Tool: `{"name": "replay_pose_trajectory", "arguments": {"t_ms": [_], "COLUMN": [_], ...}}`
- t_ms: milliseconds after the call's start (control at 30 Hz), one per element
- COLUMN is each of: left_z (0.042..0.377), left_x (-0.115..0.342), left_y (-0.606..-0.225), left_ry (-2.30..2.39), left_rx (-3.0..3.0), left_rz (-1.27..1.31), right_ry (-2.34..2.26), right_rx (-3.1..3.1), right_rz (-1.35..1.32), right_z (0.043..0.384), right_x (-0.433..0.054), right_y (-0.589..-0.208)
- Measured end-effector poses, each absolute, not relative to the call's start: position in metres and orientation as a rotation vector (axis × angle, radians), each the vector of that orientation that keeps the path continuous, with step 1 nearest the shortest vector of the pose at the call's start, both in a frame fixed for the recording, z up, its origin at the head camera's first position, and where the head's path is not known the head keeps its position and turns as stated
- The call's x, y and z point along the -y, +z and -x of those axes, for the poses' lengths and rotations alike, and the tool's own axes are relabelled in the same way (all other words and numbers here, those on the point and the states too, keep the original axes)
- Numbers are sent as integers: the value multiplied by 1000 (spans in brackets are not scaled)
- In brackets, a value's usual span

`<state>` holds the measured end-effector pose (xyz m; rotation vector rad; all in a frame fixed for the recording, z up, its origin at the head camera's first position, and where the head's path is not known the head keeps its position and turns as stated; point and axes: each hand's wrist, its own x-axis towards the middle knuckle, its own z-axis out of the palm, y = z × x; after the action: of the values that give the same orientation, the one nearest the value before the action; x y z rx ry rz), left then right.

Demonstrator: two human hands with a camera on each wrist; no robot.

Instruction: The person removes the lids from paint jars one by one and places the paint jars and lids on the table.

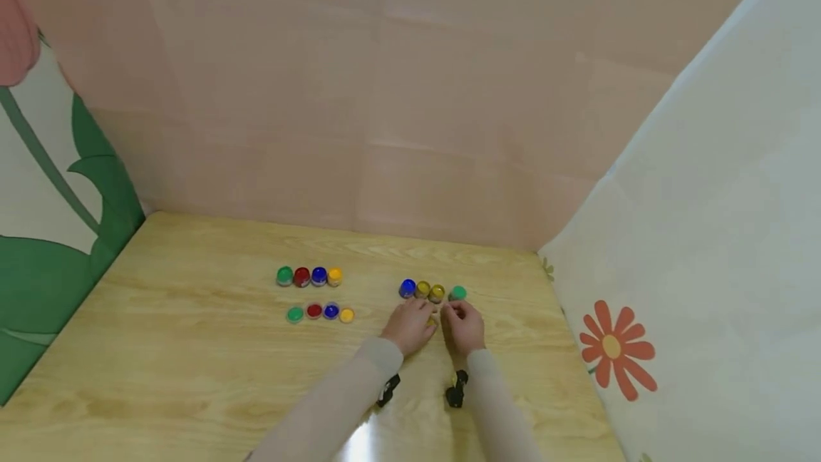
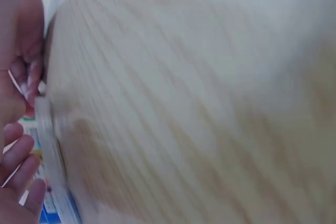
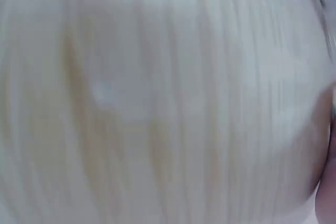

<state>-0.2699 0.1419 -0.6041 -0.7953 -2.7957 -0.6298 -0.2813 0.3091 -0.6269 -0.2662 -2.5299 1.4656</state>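
Observation:
My left hand (image 1: 409, 326) is low over the table, just in front of the small paint pots. Several of its fingers (image 2: 21, 171) are spread and slightly bent beside the clear lids (image 2: 44, 129) in the left wrist view. A bit of yellow (image 1: 432, 321) shows between its thumb and fingers. My right hand (image 1: 465, 326) is close beside it, thumb and forefinger drawn together; I cannot tell what they hold. Behind the hands stand a blue pot (image 1: 408, 288), two yellow pots (image 1: 437, 294) and a green pot (image 1: 458, 293). The right wrist view shows mostly blurred tabletop.
Further left, a row holds green (image 1: 285, 276), red (image 1: 302, 276), blue (image 1: 319, 276) and orange pots (image 1: 335, 276). Before them lie matching lids (image 1: 313, 311). Black wrist devices (image 1: 456, 389) sit under both wrists. Printed sheets (image 1: 705, 234) border the wooden table (image 1: 212, 376).

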Motion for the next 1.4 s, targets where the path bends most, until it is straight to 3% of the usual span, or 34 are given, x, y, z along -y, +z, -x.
{"name": "replay_pose_trajectory", "arguments": {"t_ms": [333, 600, 933, 1400], "left_z": [263, 266, 270, 276], "left_x": [-178, -193, -206, -198], "left_y": [-588, -578, -568, -572], "left_ry": [-1191, -1171, -1395, -1338], "left_rx": [2896, 2943, 2993, 3011], "left_rz": [730, 801, 633, 626], "right_ry": [1384, 1348, 1338, 1420], "right_rx": [2458, 2637, 2748, 2696], "right_rz": [443, 308, 46, 38], "right_z": [282, 290, 290, 284], "right_x": [-343, -347, -339, -352], "right_y": [-616, -603, -598, -620]}}
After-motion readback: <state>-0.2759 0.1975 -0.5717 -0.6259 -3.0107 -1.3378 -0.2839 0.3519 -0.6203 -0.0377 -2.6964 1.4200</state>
